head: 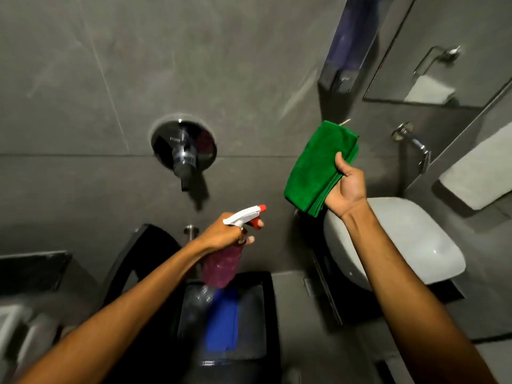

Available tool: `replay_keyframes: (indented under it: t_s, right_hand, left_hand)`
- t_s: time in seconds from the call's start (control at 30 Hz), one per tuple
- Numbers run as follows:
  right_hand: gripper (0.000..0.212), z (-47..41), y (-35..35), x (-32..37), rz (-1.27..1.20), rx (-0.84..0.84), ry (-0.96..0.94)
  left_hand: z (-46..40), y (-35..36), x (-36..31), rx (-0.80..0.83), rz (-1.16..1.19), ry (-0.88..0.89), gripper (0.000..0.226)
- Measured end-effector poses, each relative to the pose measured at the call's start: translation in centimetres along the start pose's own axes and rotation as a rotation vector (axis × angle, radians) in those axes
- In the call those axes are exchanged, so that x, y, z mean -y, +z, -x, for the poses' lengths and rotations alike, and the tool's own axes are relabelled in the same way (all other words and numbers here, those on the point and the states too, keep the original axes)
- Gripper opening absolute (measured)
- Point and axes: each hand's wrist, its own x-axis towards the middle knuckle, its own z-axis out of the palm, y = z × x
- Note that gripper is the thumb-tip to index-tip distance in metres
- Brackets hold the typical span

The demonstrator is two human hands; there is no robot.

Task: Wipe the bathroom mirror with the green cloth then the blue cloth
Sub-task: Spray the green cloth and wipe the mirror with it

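Cloths: two; one green cloth folded, centre right; one blue cloth lower centre, lying on a dark surface.
Right hand: fingers clamped on the green cloth's lower right edge.
Left hand: fingers wrapped round one spray bottle, above the blue cloth.
Mirror: one, upper right corner.
Open room: bare grey wall across the upper left.

Two bare forearms in view, no sleeves, no watch or rings seen. Left hand and right hand were ungloved.
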Motion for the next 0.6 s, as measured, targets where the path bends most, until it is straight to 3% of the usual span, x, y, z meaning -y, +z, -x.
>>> replay_keyframes:
  t_s: [0.03, 0.13, 0.27, 0.47, 0.6]
  right_hand:
    - [0.042, 0.5, -0.5, 0.1, 0.095, -0.061, -0.023]
    - [0.039, 0.6, -2.4, -2.2, 0.002, -0.078, 0.013]
    - [0.041, 1.3, -6.1, -10.0, 0.072, -0.167, 0.169]
    - [0.042, 2.3, -9.8, -16.6, 0.096, -0.267, 0.241]
    - [0.045, 2.5, -10.8, -18.2, 0.107, -0.246, 0.269]
  left_hand:
    - [0.7, 0.6, 1.3, -0.057, 0.024, -0.002, 0.077]
    - [1.7, 2.0, 7.4, -0.303, 0.152, -0.152, 0.047]
    - [3.7, 2.6, 16.4, -0.633, 0.31, -0.37, 0.034]
    - [3.9, 3.4, 24.3, -0.805, 0.352, -0.513, 0.052]
    - [3.3, 3.7, 27.3, -0.864, 0.427, -0.587, 0.063]
